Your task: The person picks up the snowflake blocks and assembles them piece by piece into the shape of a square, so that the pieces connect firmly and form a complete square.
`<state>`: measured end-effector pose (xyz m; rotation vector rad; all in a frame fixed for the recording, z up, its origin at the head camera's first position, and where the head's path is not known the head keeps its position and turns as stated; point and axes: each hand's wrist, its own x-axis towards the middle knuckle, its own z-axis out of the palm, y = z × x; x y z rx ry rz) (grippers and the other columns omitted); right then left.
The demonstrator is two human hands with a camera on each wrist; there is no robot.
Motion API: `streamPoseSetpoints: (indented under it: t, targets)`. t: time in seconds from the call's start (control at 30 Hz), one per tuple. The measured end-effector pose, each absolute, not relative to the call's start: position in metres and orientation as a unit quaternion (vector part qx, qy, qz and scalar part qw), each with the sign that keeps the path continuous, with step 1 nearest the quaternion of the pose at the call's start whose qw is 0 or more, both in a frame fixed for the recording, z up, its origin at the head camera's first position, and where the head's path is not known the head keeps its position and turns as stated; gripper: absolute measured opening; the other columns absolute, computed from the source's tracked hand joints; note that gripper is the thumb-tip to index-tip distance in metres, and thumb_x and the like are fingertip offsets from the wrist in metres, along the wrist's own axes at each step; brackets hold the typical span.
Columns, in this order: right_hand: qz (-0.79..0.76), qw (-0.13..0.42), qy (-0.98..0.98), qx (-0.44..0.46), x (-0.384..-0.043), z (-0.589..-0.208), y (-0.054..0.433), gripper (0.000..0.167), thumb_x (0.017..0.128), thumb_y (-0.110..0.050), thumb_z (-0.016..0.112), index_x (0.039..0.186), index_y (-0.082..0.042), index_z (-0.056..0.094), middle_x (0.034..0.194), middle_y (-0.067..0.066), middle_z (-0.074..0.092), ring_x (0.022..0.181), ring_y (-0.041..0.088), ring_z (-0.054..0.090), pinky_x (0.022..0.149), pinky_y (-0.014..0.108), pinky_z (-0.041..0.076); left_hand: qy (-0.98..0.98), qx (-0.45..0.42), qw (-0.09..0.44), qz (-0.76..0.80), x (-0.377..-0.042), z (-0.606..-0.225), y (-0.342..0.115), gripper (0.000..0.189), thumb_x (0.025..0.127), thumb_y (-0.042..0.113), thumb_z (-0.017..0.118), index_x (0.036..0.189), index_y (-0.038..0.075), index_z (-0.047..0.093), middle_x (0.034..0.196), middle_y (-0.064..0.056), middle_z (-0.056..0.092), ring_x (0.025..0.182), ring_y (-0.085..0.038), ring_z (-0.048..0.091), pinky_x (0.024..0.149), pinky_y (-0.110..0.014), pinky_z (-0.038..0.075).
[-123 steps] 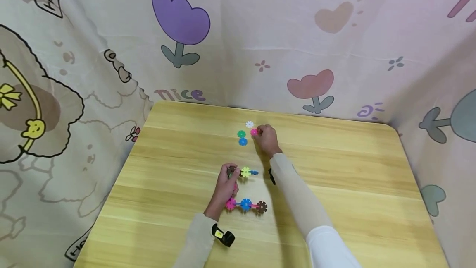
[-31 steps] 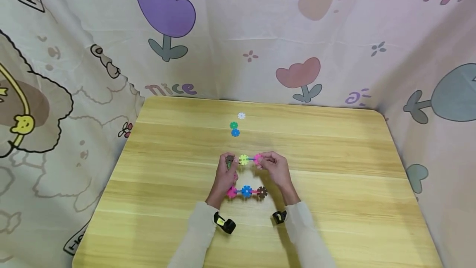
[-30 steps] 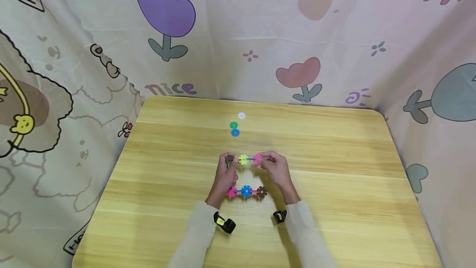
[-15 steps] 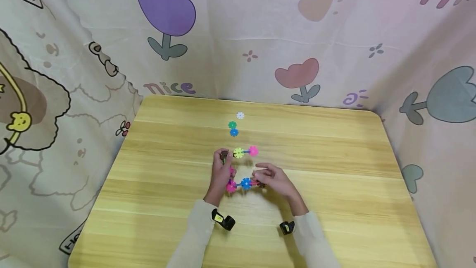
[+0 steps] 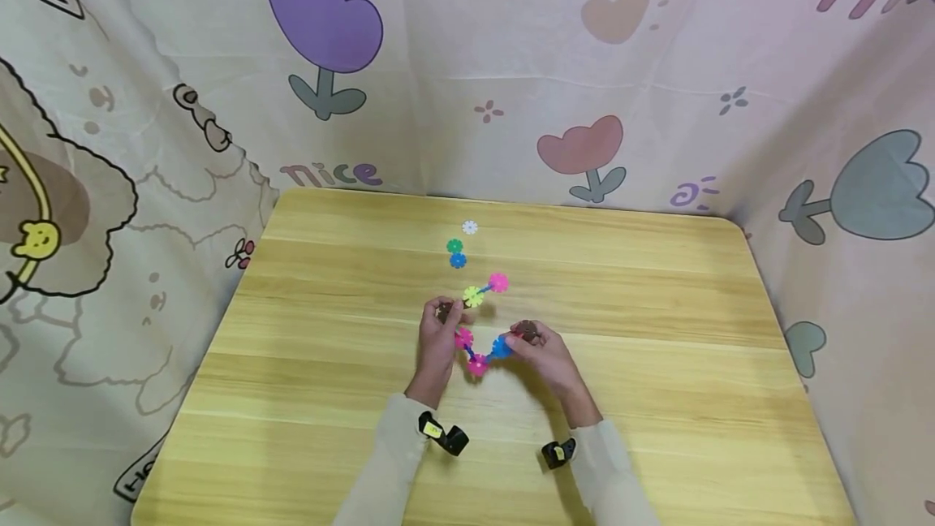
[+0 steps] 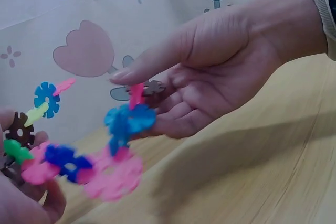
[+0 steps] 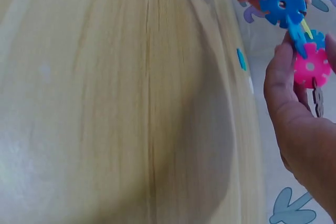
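Note:
A chain of interlocked plastic snowflake discs hangs bent between my two hands above the table. My left hand grips it near a brown disc. Past those fingers a yellow disc and a pink end disc stick out, linked by a blue one seen edge-on. The chain sags through a lower pink disc and rises to a blue disc. My right hand pinches the other end, by a pink disc with a brown disc at its tip. Fingers partly cover both held spots.
Loose white, green and blue discs lie towards the back of the wooden table. A printed cloth hangs behind and beside the table.
My right hand fetched a pink disc and joined it to the chain's far end, then let go. It moved to the near end, gripped it and lifted it, bending the chain.

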<state>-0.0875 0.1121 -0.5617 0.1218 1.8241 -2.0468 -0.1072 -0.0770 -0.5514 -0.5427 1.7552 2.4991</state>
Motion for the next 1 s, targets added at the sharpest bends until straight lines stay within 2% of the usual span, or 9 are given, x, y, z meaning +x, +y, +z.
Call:
streamPoseSetpoints:
  t: [0.17, 0.3, 0.4, 0.57, 0.63, 0.7, 0.83, 0.93, 1.0]
  targets:
    - [-0.734, 0.183, 0.651, 0.065, -0.091, -0.559, 0.118, 0.034, 0.09, -0.016, 0.065, 0.111, 0.008, 0.055, 0.09, -0.002, 0.068, 0.083, 0.01, 0.065, 0.084, 0.033, 0.055, 0.531, -0.153, 0.075, 0.83, -0.106, -0.553, -0.087, 0.031, 0.095, 0.018, 0.058, 0.114, 0.002, 0.04, 0.093, -0.008, 0.063, 0.069, -0.013, 0.066, 0.06, -0.021, 0.05]
    - [-0.725, 0.181, 0.662, 0.062, -0.097, -0.553, 0.122, 0.038, 0.091, -0.019, 0.064, 0.117, 0.008, 0.054, 0.091, -0.006, 0.07, 0.079, 0.008, 0.062, 0.077, 0.028, 0.053, 0.507, -0.115, 0.119, 0.846, -0.104, -0.551, -0.093, 0.029, 0.095, 0.01, 0.048, 0.121, 0.0, 0.04, 0.081, -0.004, 0.063, 0.064, -0.012, 0.067, 0.051, -0.023, 0.046]
    - [-0.723, 0.181, 0.665, 0.047, -0.101, -0.548, 0.123, 0.04, 0.091, -0.019, 0.064, 0.119, 0.008, 0.053, 0.094, -0.004, 0.071, 0.075, 0.007, 0.058, 0.07, 0.022, 0.048, 0.499, -0.09, 0.159, 0.847, -0.103, -0.55, -0.095, 0.033, 0.091, 0.007, 0.038, 0.123, 0.004, 0.045, 0.072, 0.001, 0.06, 0.064, -0.012, 0.067, 0.05, -0.025, 0.049]
    - [-0.724, 0.179, 0.666, 0.013, -0.104, -0.541, 0.123, 0.039, 0.091, -0.015, 0.064, 0.118, 0.01, 0.051, 0.102, 0.005, 0.071, 0.084, 0.005, 0.063, 0.072, 0.019, 0.049, 0.482, -0.073, 0.202, 0.849, -0.103, -0.55, -0.094, 0.028, 0.086, 0.004, 0.03, 0.103, 0.009, 0.052, 0.063, 0.004, 0.056, 0.064, -0.014, 0.065, 0.047, -0.025, 0.047]
    - [-0.722, 0.179, 0.668, 0.012, -0.104, -0.539, 0.122, 0.038, 0.09, -0.013, 0.064, 0.117, 0.011, 0.051, 0.101, 0.005, 0.071, 0.087, 0.006, 0.065, 0.075, 0.02, 0.051, 0.488, -0.079, 0.204, 0.845, -0.104, -0.551, -0.093, 0.018, 0.092, 0.01, 0.033, 0.094, 0.01, 0.05, 0.061, 0.004, 0.051, 0.062, -0.014, 0.064, 0.046, -0.025, 0.046]
    - [-0.717, 0.179, 0.673, 0.019, -0.105, -0.537, 0.121, 0.037, 0.089, -0.013, 0.065, 0.116, 0.009, 0.053, 0.097, 0.002, 0.07, 0.084, 0.007, 0.064, 0.077, 0.021, 0.052, 0.511, -0.088, 0.2, 0.832, -0.105, -0.552, -0.091, 0.018, 0.099, 0.023, 0.038, 0.091, 0.01, 0.049, 0.061, 0.004, 0.045, 0.061, -0.012, 0.063, 0.047, -0.024, 0.046]
    - [-0.708, 0.174, 0.684, 0.036, -0.107, -0.537, 0.12, 0.035, 0.088, -0.014, 0.067, 0.113, 0.007, 0.054, 0.085, -0.005, 0.064, 0.076, 0.008, 0.057, 0.075, 0.025, 0.051, 0.589, -0.1, 0.183, 0.781, -0.106, -0.554, -0.09, 0.045, 0.098, 0.042, 0.049, 0.105, -0.001, 0.056, 0.064, 0.005, 0.049, 0.063, -0.008, 0.061, 0.055, -0.02, 0.047]
    - [-0.704, 0.169, 0.689, 0.043, -0.109, -0.537, 0.12, 0.035, 0.087, -0.014, 0.068, 0.112, 0.006, 0.054, 0.082, -0.006, 0.06, 0.075, 0.009, 0.055, 0.076, 0.025, 0.051, 0.62, -0.091, 0.182, 0.758, -0.105, -0.556, -0.091, 0.053, 0.098, 0.04, 0.049, 0.121, -0.008, 0.054, 0.067, 0.005, 0.057, 0.067, -0.008, 0.06, 0.058, -0.02, 0.042]
    - [-0.702, 0.165, 0.691, 0.048, -0.11, -0.537, 0.121, 0.034, 0.087, -0.014, 0.068, 0.111, 0.006, 0.054, 0.082, -0.006, 0.061, 0.076, 0.009, 0.057, 0.077, 0.024, 0.052, 0.614, -0.08, 0.192, 0.761, -0.103, -0.556, -0.093, 0.048, 0.099, 0.034, 0.048, 0.13, -0.003, 0.05, 0.069, 0.006, 0.059, 0.067, -0.008, 0.061, 0.057, -0.021, 0.04]
